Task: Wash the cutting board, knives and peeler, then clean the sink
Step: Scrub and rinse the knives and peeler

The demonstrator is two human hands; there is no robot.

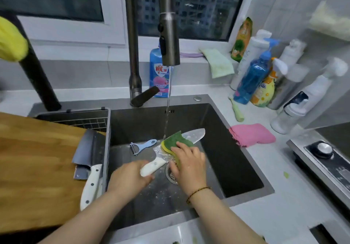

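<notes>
White desk [284,206] surrounds steel sink [227,160], faucet [169,35] running. Cutting board [37,168] spans sink's left edge; two white-handled knives [89,149] lie on its right edge. Third knife [196,133] mid-sink under the stream: left grip [128,177] clamped on its handle, right grip [189,166] curled over green-yellow sponge [176,139], pressing it on the blade. Blue peeler [142,146] on sink floor, just left of that blade.
</notes>
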